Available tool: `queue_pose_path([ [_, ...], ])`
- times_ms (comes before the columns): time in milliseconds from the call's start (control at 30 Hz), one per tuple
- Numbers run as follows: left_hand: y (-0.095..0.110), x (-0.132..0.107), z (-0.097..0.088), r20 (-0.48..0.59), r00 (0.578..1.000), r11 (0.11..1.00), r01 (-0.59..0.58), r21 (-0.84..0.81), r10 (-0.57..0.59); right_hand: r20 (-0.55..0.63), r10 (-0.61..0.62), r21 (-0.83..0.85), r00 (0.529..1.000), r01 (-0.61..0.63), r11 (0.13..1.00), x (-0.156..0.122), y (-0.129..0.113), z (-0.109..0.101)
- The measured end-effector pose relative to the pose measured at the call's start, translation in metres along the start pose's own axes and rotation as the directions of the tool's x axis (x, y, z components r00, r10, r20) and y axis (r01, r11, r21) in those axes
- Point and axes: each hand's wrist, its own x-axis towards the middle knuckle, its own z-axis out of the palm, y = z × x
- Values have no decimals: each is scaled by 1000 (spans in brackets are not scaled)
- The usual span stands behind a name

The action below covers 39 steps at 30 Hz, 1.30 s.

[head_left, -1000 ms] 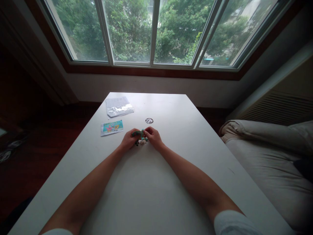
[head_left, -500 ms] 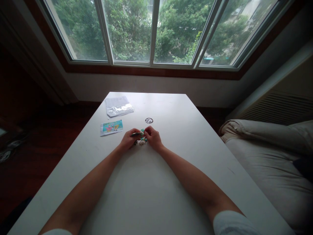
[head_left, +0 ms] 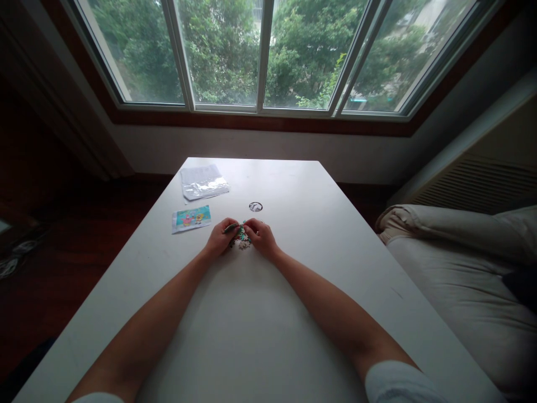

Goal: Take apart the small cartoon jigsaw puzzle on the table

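A small pile of jigsaw puzzle pieces, green, pale and multicoloured, lies on the white table below my fingers. My left hand is closed on a few puzzle pieces, with a dark, thin, flat edge showing between thumb and fingers. Opposite it, my right hand pinches at the small green pieces, its fingertips almost meeting those of the left. Which single piece each fingertip presses is too small to make out.
Left of my hands lies a cartoon picture card. Behind it is a clear plastic bag with papers. A round black-and-white disc sits beyond my hands on the white table. A beige sofa stands at the right.
My right hand has shifted slightly left and down, its fingertips now closer to my left hand. The green pieces between the hands are more covered. The left hand has barely moved.
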Motion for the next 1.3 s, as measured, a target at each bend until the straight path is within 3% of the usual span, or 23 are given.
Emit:
queue_pose_path([
  [267,-1,0,-2,8,1000,1000,-11,21,11,33,22,19,999,-23,1000,-1,-1,1],
  [833,4,-3,0,61,998,999,-4,-37,7,-132,128,-85,983,-140,987,5,15,0],
  [1100,7,-3,-1,6,1000,998,19,56,-20,-8,-6,-71,1000,5,997,4,10,3],
  [1300,1,0,-3,23,998,998,-52,47,51,52,-67,-23,996,68,997,3,11,4],
])
